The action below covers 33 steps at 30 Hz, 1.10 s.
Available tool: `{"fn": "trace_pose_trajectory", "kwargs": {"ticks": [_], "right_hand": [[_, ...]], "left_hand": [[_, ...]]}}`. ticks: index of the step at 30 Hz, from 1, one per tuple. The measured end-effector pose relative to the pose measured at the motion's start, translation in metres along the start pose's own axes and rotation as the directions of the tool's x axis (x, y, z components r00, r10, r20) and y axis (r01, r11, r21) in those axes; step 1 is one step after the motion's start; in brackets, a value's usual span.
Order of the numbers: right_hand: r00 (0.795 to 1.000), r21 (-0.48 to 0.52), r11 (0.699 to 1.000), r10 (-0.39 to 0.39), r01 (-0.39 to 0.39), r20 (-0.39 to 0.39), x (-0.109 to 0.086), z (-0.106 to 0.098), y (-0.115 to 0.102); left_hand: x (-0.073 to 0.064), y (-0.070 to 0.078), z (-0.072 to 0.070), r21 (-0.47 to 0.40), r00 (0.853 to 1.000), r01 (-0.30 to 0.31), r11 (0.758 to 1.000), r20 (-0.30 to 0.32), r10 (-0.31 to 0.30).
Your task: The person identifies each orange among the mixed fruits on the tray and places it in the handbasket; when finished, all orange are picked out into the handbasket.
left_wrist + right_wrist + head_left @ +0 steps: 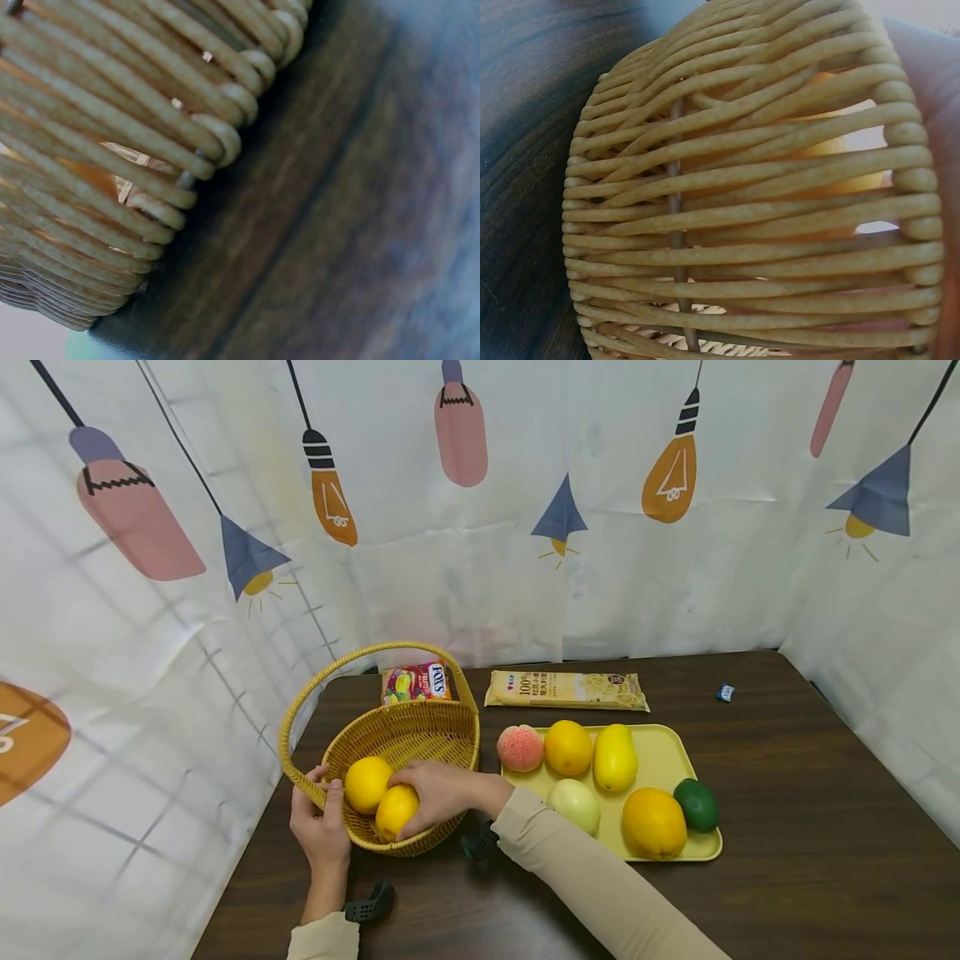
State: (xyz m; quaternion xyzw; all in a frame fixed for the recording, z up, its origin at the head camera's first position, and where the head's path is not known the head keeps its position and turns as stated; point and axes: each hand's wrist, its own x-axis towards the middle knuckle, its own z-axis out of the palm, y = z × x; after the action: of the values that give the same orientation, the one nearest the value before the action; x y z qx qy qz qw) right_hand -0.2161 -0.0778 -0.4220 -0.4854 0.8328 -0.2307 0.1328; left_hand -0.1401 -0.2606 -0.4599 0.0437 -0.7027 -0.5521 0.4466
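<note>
A wicker basket (408, 727) with a tall arched handle stands tilted on the left part of the table. My left hand (322, 827) grips its left rim, where the handle meets it, thumb on the inner side. Inside lie two yellow, orange-like fruits. One yellow fruit (367, 783) rests by the left wall. The nearer yellow fruit (396, 812) is held by my right hand (438, 789), its fingers curled over the top. Both wrist views show mostly the woven basket wall (112, 97), (780, 217); the right one shows yellow through the gaps.
Right of the basket, a yellow tray (663, 743) holds a peach (520, 748), an orange (567, 748), an oblong yellow fruit (616, 758), a pale round one (573, 806), a large orange fruit (654, 823) and a green one (696, 806). Behind lie a candy bag (415, 683), a pasta packet (566, 690) and a small blue wrapper (725, 692).
</note>
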Motion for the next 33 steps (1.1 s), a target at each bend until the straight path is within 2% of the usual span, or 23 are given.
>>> {"fn": "trace_pose_trajectory", "kwargs": {"ticks": [5,10,18,25,33], "right_hand": [[1.0,0.0,1.0,-0.016,0.016,0.001,-0.001,0.0,0.001],[1.0,0.045,0.999,-0.028,0.028,-0.004,-0.003,-0.002,0.002],[0.998,0.068,0.997,-0.042,0.044,-0.039,-0.011,-0.004,0.003],[0.992,0.106,0.991,-0.07,0.081,-0.106,-0.028,-0.007,0.003],[0.975,0.181,0.976,-0.082,0.121,-0.206,-0.06,-0.012,0.001]], "left_hand": [[0.0,0.0,0.0,-0.007,1.0,-0.002,1.0,0.009,0.002],[0.001,0.001,0.0,-0.012,1.0,-0.009,1.0,0.014,0.009],[0.001,0.001,-0.001,-0.007,1.0,-0.008,1.0,0.018,0.008],[0.002,0.0,0.0,-0.009,1.0,-0.013,1.0,0.015,0.013],[0.002,-0.003,-0.002,-0.04,0.999,0.011,0.999,0.035,-0.009]]}}
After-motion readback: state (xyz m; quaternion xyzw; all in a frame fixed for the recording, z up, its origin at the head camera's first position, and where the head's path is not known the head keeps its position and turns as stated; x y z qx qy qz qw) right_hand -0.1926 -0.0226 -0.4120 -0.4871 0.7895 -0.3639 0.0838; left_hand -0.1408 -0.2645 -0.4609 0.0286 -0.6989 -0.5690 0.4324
